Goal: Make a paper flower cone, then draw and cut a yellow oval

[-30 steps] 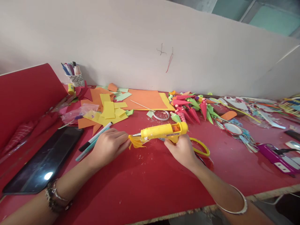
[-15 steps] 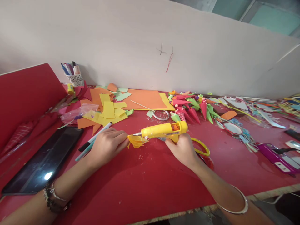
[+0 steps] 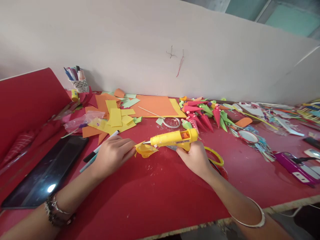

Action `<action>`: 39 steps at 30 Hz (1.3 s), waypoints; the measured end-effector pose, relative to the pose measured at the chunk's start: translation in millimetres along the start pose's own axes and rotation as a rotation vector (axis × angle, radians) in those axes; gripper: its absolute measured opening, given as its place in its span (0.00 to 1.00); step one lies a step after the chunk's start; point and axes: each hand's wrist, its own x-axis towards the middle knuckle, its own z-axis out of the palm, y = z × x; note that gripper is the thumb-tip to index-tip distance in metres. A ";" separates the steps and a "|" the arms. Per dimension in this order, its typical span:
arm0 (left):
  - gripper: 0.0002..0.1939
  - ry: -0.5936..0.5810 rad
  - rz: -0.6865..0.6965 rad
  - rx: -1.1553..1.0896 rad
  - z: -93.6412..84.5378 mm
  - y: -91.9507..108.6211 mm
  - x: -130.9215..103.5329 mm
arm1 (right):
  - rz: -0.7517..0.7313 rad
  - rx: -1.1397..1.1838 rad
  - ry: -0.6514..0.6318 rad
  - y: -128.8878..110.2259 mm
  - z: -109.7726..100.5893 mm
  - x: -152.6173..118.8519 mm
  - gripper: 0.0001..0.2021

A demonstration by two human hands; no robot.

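My left hand (image 3: pixel 115 154) pinches the left edge of a small curled yellow paper piece (image 3: pixel 146 151) above the red table (image 3: pixel 150 200). Wrapped round the handle of a yellow glue gun (image 3: pixel 170 138) is my right hand (image 3: pixel 196 158). The gun lies nearly level, its metal nozzle pointing left at the upper part of the paper piece. Whether the tip touches the paper is too small to tell. A black-capped marker (image 3: pixel 93 154) and a teal pen lie beside my left hand, partly covered by it.
A dark tablet (image 3: pixel 47 170) lies at the left. Behind are yellow paper strips (image 3: pixel 115 117), an orange sheet (image 3: pixel 157 105), a tape ring (image 3: pixel 171 122) and several pink cones (image 3: pixel 206 122). A yellow ring (image 3: pixel 216 156) and a purple power strip (image 3: pixel 295 168) are at the right.
The curled paper piece has tilted and opened slightly beneath the nozzle. The glue gun has shifted slightly left. Both hands keep their grips.
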 end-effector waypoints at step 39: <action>0.16 0.005 0.001 -0.072 2.2 2.2 1.5 | -0.016 0.029 -0.001 -6.0 -6.6 0.3 0.10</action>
